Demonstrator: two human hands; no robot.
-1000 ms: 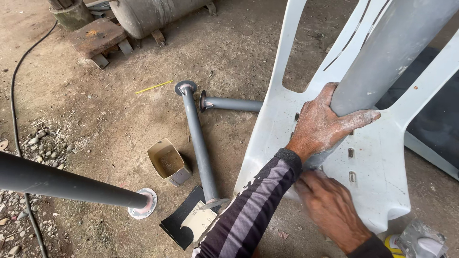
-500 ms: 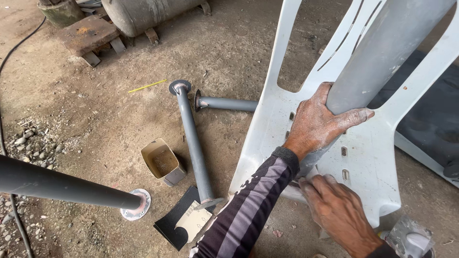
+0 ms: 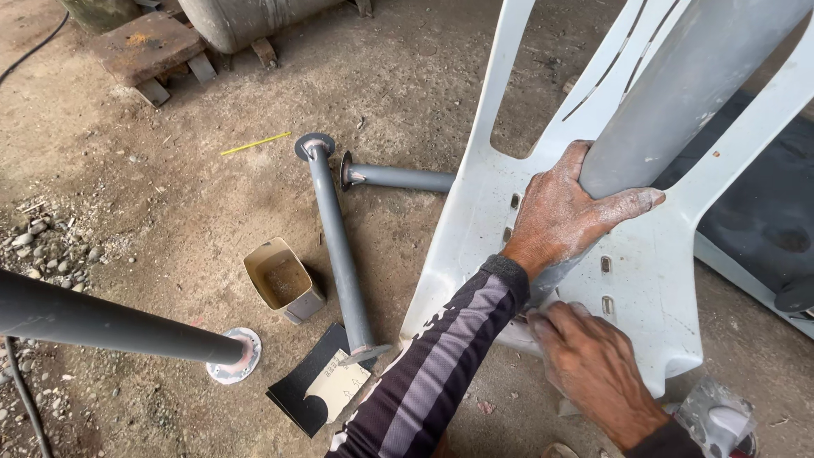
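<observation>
- On the seat of the white plastic chair [image 3: 509, 229], your left hand [image 3: 566, 212] is wrapped around the lower part of a thick grey pipe [image 3: 678, 93]. The pipe stands tilted and goes up out of the picture at the top right.
- Your left arm wears a striped sleeve [image 3: 441, 365], dark and grey.
- Your right hand [image 3: 593, 360] lies lower on the chair seat, with the fingers bent and pressed near the foot of the pipe. Whether it holds something I cannot tell.
- Left of the chair, two thinner grey pipes with round flanges lie on the dirt floor [image 3: 170, 203]: a long one [image 3: 337, 246] and a shorter one [image 3: 398, 177] that reaches to the chair.
- Beside the long pipe stands an open small carton box [image 3: 282, 280], and at its near end lies a black sheet of sandpaper [image 3: 314, 390].
- At the left edge, another grey pipe with a flange [image 3: 110, 326] comes into the picture.
</observation>
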